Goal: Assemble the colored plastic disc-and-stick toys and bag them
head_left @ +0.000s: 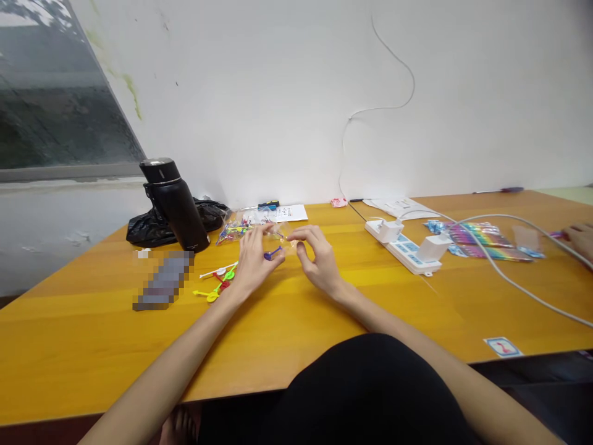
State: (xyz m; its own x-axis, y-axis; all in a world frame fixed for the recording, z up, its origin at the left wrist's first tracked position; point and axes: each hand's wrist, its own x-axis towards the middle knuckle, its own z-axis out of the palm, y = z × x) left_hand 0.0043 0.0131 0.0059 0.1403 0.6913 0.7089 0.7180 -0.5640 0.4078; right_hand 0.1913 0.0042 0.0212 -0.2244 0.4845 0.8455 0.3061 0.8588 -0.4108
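Note:
My left hand is over the table with its fingers stretched and its thumb apart. A blue plastic arrow-shaped piece lies by its thumb and fingers; I cannot tell whether they touch it. Facing it, my right hand has curved fingers, with thumb and forefinger apart. Between the fingertips is a small clear, shiny thing, perhaps thin plastic, too small to make out. Left of my left hand lie loose arrow pieces: a yellow one, a green one, a red one and a white one.
Behind my hands lies a clear bag of coloured pieces. A black bottle, a black plastic bag and a blurred-out flat object are at left. Rightward are a power strip, cables, rainbow-coloured packs and another person's hand.

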